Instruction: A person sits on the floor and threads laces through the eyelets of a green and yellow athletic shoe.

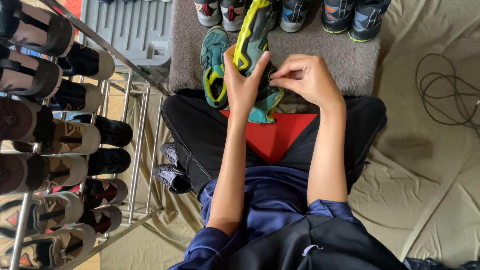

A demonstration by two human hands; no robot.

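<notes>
My left hand [241,83] grips a teal and yellow-green sports shoe [256,29], holding it up on its side above my lap. My right hand [307,79] pinches at the shoe's upper near the laces, fingertips touching my left thumb. Its matching teal shoe [213,65] lies flat on the grey mat [328,58] just left of my left hand. A red cloth [280,134] lies across my black trousers under the held shoe.
A metal shoe rack [138,142] full of sandals and shoes stands at the left. A row of several sports shoes [356,14] lines the mat's far edge. A grey plastic tray [132,27] is at top left. A black cable [454,89] coils on the beige sheet at right.
</notes>
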